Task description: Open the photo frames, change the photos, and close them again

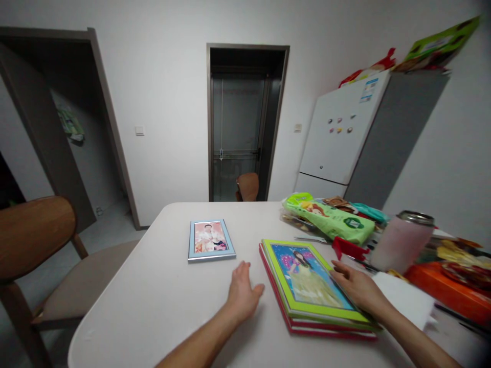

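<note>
A stack of picture frames lies on the table in front of me. Its top one is a lime-green picture frame (278, 276) around a photo of a person in a pale yellow dress; a red picture frame (333, 335) shows at the bottom. My right hand (358, 286) is at the stack's right edge, fingers stretched out, seemingly touching the top frame. Left of the stack, my left hand (243, 294) hovers over the table with thumb and fingers apart, holding nothing. Beyond it, a smaller light-blue picture frame (210, 239) lies flat, photo side up.
The white table (153, 296) has rounded corners. On its right are a green packet (333, 217), a pink tumbler (402, 243), a red object (349, 249), white paper (402, 296) and an orange box (448, 286). A wooden chair (38, 235) stands at left, a fridge (337, 133) behind.
</note>
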`<state>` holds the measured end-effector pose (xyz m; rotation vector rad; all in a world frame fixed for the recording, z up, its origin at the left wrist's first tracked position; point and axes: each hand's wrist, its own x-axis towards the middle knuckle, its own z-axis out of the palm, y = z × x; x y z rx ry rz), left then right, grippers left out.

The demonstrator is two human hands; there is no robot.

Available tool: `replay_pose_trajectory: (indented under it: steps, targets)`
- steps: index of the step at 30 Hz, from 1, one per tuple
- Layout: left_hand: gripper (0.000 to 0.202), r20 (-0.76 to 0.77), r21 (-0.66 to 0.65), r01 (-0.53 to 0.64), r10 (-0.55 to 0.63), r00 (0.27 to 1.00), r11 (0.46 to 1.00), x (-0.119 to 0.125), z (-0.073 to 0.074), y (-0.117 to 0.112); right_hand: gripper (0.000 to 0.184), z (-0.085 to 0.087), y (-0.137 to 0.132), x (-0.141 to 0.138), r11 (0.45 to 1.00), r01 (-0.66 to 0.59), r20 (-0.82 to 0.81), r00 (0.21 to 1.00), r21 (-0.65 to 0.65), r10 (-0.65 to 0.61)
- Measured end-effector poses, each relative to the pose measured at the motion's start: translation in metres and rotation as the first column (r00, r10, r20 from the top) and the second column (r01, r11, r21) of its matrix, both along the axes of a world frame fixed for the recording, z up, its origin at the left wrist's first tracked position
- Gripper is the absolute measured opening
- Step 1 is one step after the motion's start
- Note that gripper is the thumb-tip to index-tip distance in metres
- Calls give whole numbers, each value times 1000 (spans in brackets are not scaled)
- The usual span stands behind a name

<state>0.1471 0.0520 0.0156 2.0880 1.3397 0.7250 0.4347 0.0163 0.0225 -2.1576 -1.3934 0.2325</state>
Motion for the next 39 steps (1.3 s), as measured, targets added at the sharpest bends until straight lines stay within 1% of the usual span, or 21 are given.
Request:
replay_pose_trajectory:
  steps: [2, 3, 5, 7, 9, 11, 15, 17, 18, 20, 21, 22, 24, 26, 28, 29, 30, 32, 35, 37, 39]
  targets:
    - [56, -106, 63, -60, 67, 992, 996, -30, 0, 31, 53, 13, -6, -24, 996, 20, 73, 997, 83, -26]
    - [56, -155, 86, -80, 93, 984, 993, -44, 0, 44, 52, 19, -10, -42, 989, -14, 107, 994, 146, -2]
    - [53, -240, 124, -71, 99, 966, 990, -67, 1, 62, 47, 30, -18, -84, 950, -208, 131, 975, 233, 182]
    - [47, -308, 152, -32, 79, 948, 988, -80, 2, 62, 41, 34, -23, -128, 880, -400, 155, 916, 257, 371]
    - [42, -357, 181, 6, 60, 932, 983, -87, 2, 44, 41, 29, -25, -164, 831, -502, 157, 865, 240, 477]
    - [40, -389, 210, 27, 58, 919, 977, -93, 0, 14, 41, 18, -24, -186, 822, -528, 137, 849, 212, 510]
    - [42, -405, 281, 46, 75, 911, 959, -107, -18, -52, 43, -11, -18, -198, 845, -498, 88, 867, 196, 491]
    - [43, -390, 479, 187, 17, 921, 858, -110, -33, -74, 42, -22, -17, -198, 842, -497, 63, 866, 209, 496]
    - [36, -369, 592, 235, 0, 929, 771, -109, -40, -81, 42, -26, -17, -199, 838, -500, 49, 864, 218, 502]
    - [18, -295, 760, 246, -17, 955, 602, -103, -48, -88, 41, -29, -17, -200, 832, -500, 25, 860, 241, 509]
    - [16, -248, 803, 220, -24, 968, 554, -99, -47, -89, 42, -28, -18, -201, 831, -495, 16, 861, 256, 508]
    - [16, -208, 820, 199, -44, 977, 536, -97, -42, -89, 42, -26, -19, -202, 832, -480, 9, 867, 278, 498]
    - [20, -165, 793, 205, -122, 979, 573, -97, -23, -89, 44, -18, -21, -203, 836, -420, 4, 894, 354, 447]
    - [30, -79, 705, 183, -180, 980, 685, -104, 3, -88, 46, -8, -21, -206, 825, -349, 6, 922, 445, 387]
    - [36, 148, 557, -17, -79, 986, 830, -113, 25, -86, 46, 0, -20, -213, 811, -346, -3, 919, 471, 393]
    - [38, 274, 448, -151, 25, 961, 881, -118, 32, -84, 46, 2, -19, -218, 808, -381, -13, 902, 448, 432]
    - [40, 384, 325, -269, 133, 914, 907, -122, 36, -82, 46, 2, -18, -225, 804, -429, -28, 876, 413, 482]
    - [46, 537, 107, -385, 273, 799, 917, -129, 34, -78, 46, -1, -15, -240, 783, -522, -59, 819, 338, 571]
    - [54, 646, -68, -346, 306, 700, 936, -138, 15, -76, 44, -9, -12, -258, 757, -598, -58, 773, 264, 631]
    - [55, 613, -113, -326, 324, 721, 939, -144, -1, -78, 43, -14, -12, -262, 748, -630, -25, 761, 211, 648]
    - [57, 492, -111, -335, 345, 799, 936, -151, -15, -81, 44, -17, -12, -262, 740, -657, 23, 750, 147, 661]
